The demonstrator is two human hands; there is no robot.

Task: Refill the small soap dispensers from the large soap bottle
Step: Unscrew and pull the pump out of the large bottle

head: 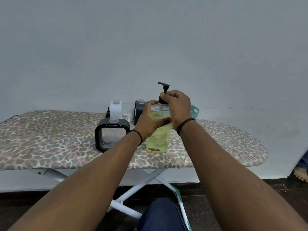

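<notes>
On the leopard-print ironing board (50, 140), your large soap bottle (157, 139) stands upright, long axis vertical, a clear flat-sided plastic body holding yellow-green liquid. A reddish label patch sits near its base; no writing on it can be read. Your left hand (150, 120) wraps round the bottle's shoulder, fingers curled against the plastic. Your right hand (176, 105) grips the black pump collar (161, 100) at the neck; the pump's spout (163, 84) points left. Just left of the bottle stands a square, black-framed dispenser (112, 133) with clear textured glass-like walls and an open threaded neck, upright. Behind it are a white-framed dispenser (116, 108) and another black one (139, 111), both uncapped. A teal basket (195, 112) peeks out behind your right wrist.
</notes>
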